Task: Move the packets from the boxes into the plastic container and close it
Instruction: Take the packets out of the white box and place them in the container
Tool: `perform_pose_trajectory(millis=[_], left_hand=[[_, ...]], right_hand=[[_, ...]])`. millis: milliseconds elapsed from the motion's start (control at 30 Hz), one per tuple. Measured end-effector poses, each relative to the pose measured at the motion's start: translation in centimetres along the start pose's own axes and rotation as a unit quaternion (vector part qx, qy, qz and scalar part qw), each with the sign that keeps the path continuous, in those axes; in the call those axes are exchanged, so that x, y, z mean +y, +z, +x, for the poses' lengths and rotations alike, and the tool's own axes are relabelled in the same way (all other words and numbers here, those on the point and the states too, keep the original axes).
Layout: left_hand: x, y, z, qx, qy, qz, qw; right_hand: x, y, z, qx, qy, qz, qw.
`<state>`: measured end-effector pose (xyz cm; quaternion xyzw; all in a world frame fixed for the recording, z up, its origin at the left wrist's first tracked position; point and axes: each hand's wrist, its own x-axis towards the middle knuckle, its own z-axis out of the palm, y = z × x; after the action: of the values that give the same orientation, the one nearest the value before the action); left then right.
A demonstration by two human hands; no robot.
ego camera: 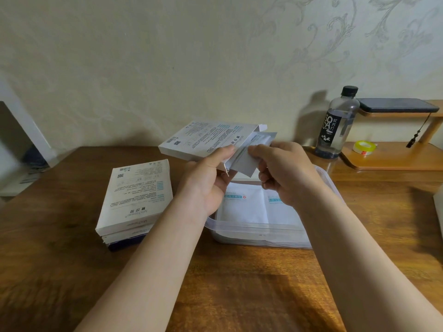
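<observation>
My left hand [208, 180] grips a flat white box [199, 138] held above the table, its open end facing right. My right hand [282, 171] pinches white packets [249, 154] that stick out of that open end. Below both hands sits the clear plastic container [259, 232], open, with white packets [249, 207] lying flat inside. To the left, a stack of three similar boxes [136, 197] rests on the wooden table [239, 283]. No lid can be made out.
A dark-capped water bottle [336, 123] stands at the back right beside a small wooden shelf [393, 159] carrying a roll of tape [364, 147] and, on its upper level, a dark flat case [395, 104]. A wall runs close behind the table.
</observation>
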<state>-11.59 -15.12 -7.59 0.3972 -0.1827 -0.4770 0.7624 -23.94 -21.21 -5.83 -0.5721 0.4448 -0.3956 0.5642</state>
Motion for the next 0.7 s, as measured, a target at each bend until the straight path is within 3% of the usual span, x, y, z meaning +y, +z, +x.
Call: perform_pose_trajectory(millis=[233,433,700], left_hand=[[-0.4,0.6,-0.8,-0.028,0.018,0.026,0.999],[-0.1,0.7,-0.3,0.026,0.024,0.016,0.999],[0.5,0.0,0.2,0.039,0.016,-0.051,0.998]], right_hand=[[-0.2,0.2,-0.5,-0.016,-0.016,-0.009,1.0],[-0.8,-0.4,-0.3,-0.017,-0.004,0.02,1.0],[-1.7,-2.7,-0.1,-0.012,-0.003,0.065,0.998]])
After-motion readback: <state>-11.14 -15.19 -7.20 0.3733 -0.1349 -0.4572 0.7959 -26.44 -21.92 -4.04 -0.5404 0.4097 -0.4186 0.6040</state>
